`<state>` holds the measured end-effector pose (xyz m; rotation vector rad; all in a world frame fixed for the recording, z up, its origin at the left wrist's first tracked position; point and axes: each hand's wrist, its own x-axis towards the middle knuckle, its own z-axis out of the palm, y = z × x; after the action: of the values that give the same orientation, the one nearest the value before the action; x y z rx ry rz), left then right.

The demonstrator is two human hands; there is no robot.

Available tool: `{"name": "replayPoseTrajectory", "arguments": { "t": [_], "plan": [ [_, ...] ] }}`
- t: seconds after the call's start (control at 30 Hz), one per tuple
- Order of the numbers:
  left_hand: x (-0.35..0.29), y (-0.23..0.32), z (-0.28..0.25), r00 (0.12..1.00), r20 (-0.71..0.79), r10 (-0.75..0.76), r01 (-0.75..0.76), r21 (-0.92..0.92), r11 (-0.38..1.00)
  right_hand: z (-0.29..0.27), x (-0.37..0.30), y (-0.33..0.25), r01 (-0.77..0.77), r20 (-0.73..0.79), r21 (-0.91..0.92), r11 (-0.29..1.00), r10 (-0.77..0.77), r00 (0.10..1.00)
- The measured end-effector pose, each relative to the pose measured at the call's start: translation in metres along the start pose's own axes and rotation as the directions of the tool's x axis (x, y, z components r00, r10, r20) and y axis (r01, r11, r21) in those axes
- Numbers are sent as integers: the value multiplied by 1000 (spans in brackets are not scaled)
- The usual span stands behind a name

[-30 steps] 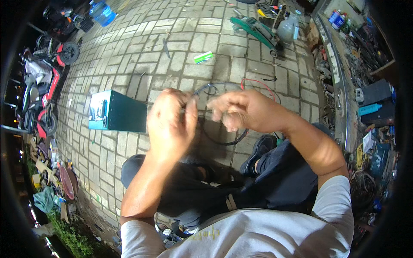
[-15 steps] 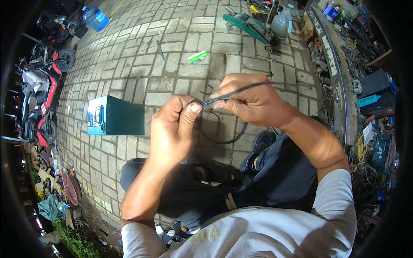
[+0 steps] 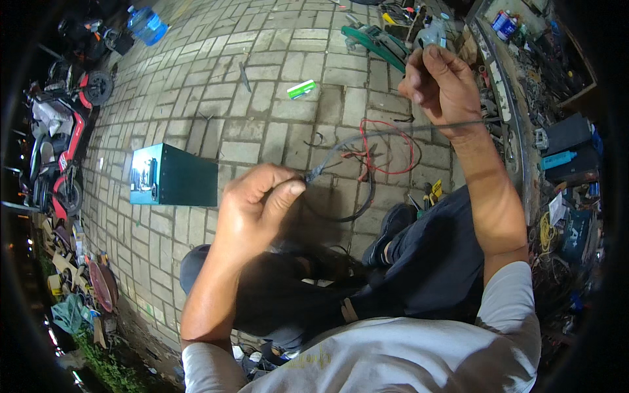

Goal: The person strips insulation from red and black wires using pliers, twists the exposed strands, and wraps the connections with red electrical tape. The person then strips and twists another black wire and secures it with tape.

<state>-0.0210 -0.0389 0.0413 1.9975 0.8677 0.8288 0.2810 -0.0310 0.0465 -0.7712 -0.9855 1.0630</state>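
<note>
My left hand [image 3: 252, 206] pinches a black cable [image 3: 316, 173] between thumb and bent fingers, at a dark, wrapped-looking stretch. From there a long dark strand runs right and crosses my right wrist; the cable also curves down in a loop above the paving. Raised at the upper right, my right hand [image 3: 445, 85] has curled fingers with the thumb pressed in. A small dark bit shows at its fingertips, too unclear to name. Red wire [image 3: 413, 150] with red ends lies coiled on the paving beyond the cable.
A dark green box [image 3: 187, 175] stands to the left. Yellow-handled pliers [image 3: 434, 190] lie by my right shoe [image 3: 393, 229]. Farther off are a small green-and-white box [image 3: 301, 89], a green floor jack [image 3: 373, 44] and a water jug [image 3: 147, 26]. Cluttered parts line the right side.
My right hand has moved away from the cable, up and to the right, uncovering the red wire. My left hand keeps its pinch in nearly the same place.
</note>
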Motion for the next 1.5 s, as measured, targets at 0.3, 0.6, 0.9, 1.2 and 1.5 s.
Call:
{"name": "replayPoseTrajectory", "arguments": {
  "t": [0.3, 0.6, 0.9, 1.2, 1.5],
  "plan": [
    [7, -5, 10, 984, -88, -157, 130, -255, 958, 1, -24, 47, -153, 211, -704, 693, 411, 887],
    [6, -7, 19, 971, -168, -172, 144, -164, 976, 77, -44, 34, -207, 177, -622, 755, 393, 902],
    [11, -9, 29, 956, -272, 105, -73, 125, 989, 89, -45, 37, -452, 74, -285, 845, 490, 869],
    [10, -6, 28, 970, -234, 60, -51, 44, 998, 88, -46, 28, -232, 170, -400, 887, 321, 932],
    [6, 5, 26, 954, -27, -300, 256, -451, 855, 75, -47, 43, 117, 313, -484, 867, 47, 949]
  ]
}}
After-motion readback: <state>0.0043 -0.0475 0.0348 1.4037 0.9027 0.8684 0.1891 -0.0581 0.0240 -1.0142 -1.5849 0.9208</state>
